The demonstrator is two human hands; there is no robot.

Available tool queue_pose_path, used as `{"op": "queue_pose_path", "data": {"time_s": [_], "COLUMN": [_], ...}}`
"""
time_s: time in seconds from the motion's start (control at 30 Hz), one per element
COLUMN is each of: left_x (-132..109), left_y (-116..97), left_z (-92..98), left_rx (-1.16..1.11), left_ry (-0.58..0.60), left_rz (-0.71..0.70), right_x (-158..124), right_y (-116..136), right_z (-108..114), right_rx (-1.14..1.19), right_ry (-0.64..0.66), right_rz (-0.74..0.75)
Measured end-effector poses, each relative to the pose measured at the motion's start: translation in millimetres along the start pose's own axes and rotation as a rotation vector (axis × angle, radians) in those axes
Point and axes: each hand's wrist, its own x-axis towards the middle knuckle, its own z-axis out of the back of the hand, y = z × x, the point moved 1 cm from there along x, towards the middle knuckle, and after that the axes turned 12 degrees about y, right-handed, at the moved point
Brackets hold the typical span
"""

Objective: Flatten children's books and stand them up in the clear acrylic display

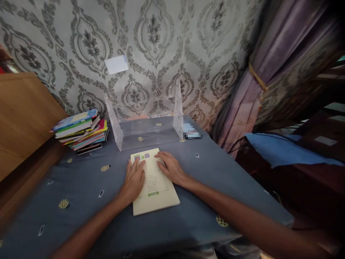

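A thin cream-coloured book (pixel 156 196) lies flat on the blue-grey tablecloth (pixel 88 183) in front of me. My left hand (pixel 134 180) rests flat on its left half, fingers stretched out. My right hand (pixel 170 167) lies on its upper right part, fingers spread and slightly bent. Neither hand grips anything. Just beyond the book stands an empty clear acrylic rack (pixel 147 124) with upright end panels.
A stack of several colourful books (pixel 81 130) sits at the back left of the table. A wooden board (pixel 21 115) stands at the left. Patterned wallpaper is behind, a purple curtain (pixel 258 79) at the right, a blue cloth (pixel 283 149) beside the table.
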Motion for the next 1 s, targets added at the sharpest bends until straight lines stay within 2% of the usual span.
{"op": "queue_pose_path", "data": {"time_s": [0.1, 0.23, 0.3, 0.4, 0.53, 0.63, 0.73, 1.0], "left_x": [23.7, 32.5, 32.7, 31.6, 28.0, 26.1, 26.5, 27.6], "left_y": [-10.3, -10.2, -4.9, 4.5, 12.4, 11.6, 8.1, 8.3], "left_z": [-2.1, 1.8, 3.1, 3.3, 3.0, 3.5, 5.2, 5.7], "left_rx": [-0.005, -0.037, -0.057, -0.085, -0.123, -0.127, -0.113, -0.068], "left_ry": [0.016, 0.013, 0.008, -0.012, -0.054, -0.050, -0.046, -0.022], "left_rz": [-0.028, 0.035, 0.042, 0.013, 0.010, 0.022, 0.042, 0.055], "right_x": [2.8, 3.7, 9.9, 28.7, 54.7, 61.4, 57.9, 27.8], "right_y": [-12.9, -1.6, 12.2, 30.8, 36.7, 29.7, 17.4, -25.8], "right_z": [15.8, 21.7, 16.9, 4.2, -10.9, -15.1, -9.5, 22.8], "right_rx": [-0.040, -0.223, -0.276, -0.235, -0.202, -0.200, -0.219, -0.248], "right_ry": [-0.006, 0.000, 0.026, 0.170, 0.284, 0.321, 0.341, 0.166], "right_rz": [-0.094, -0.078, 0.006, 0.146, 0.162, 0.178, 0.168, 0.010]}}
